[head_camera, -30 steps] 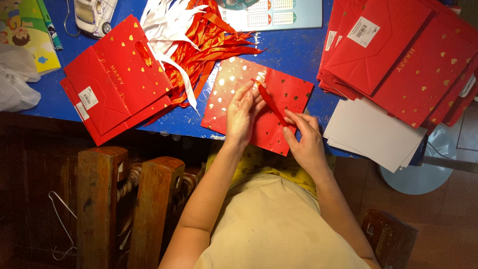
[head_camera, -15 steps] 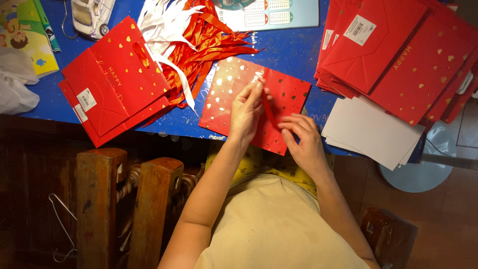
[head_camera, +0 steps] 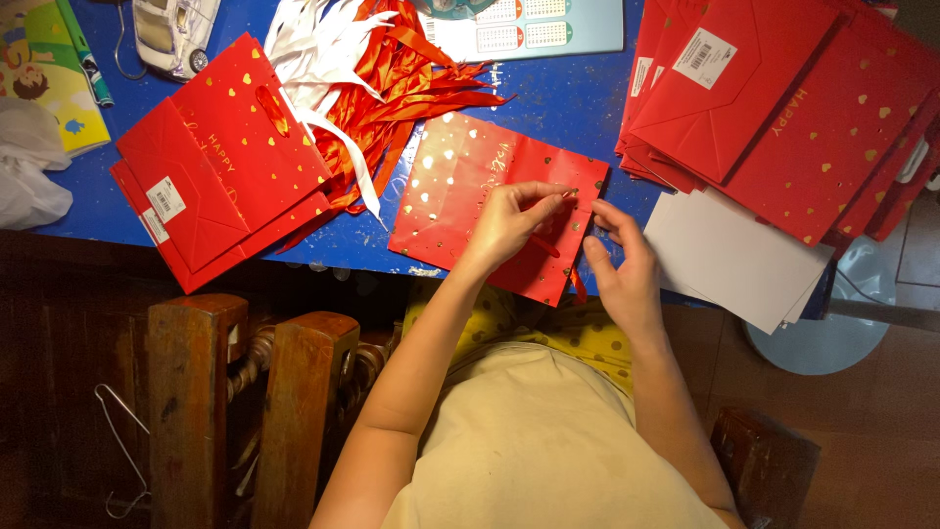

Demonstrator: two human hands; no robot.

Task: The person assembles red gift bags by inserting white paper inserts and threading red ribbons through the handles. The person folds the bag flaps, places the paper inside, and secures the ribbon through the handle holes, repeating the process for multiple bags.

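The left hand [head_camera: 509, 220] lies on a flat red bag [head_camera: 460, 191], its fingertips pinched on the end of a red ribbon [head_camera: 545, 245] near the bag's right edge. The right hand [head_camera: 622, 264] sits just beside it at that edge, fingers curled in toward the ribbon; whether they grip it cannot be told. A short length of ribbon runs slantwise between the two hands, and a bit of it hangs below the bag's lower corner. The bag, dotted with gold hearts, rests at the near edge of the blue surface [head_camera: 568, 108], its lower corner over the lap.

To its left lies a heap of red and white ribbons [head_camera: 377, 83], touching a stack of bags [head_camera: 220, 167] with labels on their folded bottoms. To the right, white cards [head_camera: 729, 255] overhang the surface's edge, partly under a larger pile of bags [head_camera: 783, 98]. At the far edge lies a light blue sheet [head_camera: 534, 24]. At the far left are a picture book [head_camera: 44, 69], a green pen [head_camera: 83, 54] and a white plastic wrap [head_camera: 27, 167]. Below the surface stand wooden posts [head_camera: 235, 392], with a wire hanger [head_camera: 122, 446] beside them.
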